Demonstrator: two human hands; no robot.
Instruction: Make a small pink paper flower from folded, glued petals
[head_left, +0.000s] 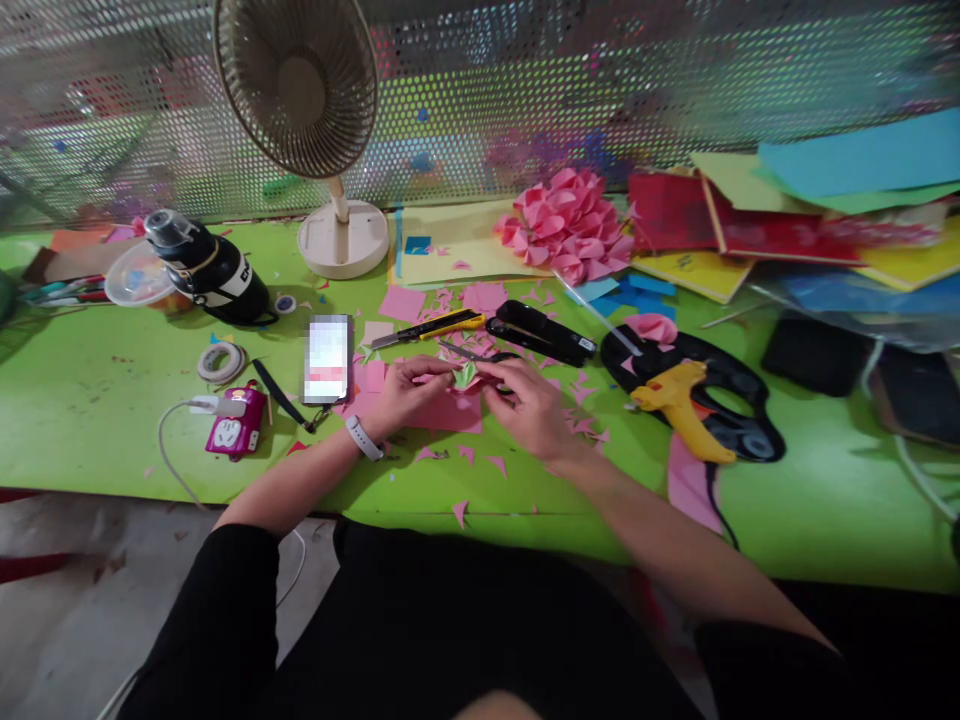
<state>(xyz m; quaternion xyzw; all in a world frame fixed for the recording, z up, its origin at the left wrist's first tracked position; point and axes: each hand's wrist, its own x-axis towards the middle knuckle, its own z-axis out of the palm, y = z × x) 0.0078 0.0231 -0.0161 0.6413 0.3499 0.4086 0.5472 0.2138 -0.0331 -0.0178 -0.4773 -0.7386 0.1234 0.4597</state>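
Observation:
Both hands meet over the middle of the green table. My left hand (411, 393) pinches one side of a small folded paper piece (466, 376), pale green with some pink at its edge. From the other side, my right hand (527, 405) grips the same piece between thumb and fingers. Under and around the hands lie pink paper sheets (457, 413) and many pink scraps. Just behind the fingers are scissors (469, 352), partly hidden, a yellow-black utility knife (435, 327) and a black stapler (541, 332).
A pink paper flower ball (566, 228) sits at the back, near stacked coloured paper (810, 210). On the right is a yellow glue gun (686, 405). Leftward stand a fan (343, 240), a black bottle (217, 275), a phone (327, 360), tape (221, 362) and a purple power adapter (238, 425).

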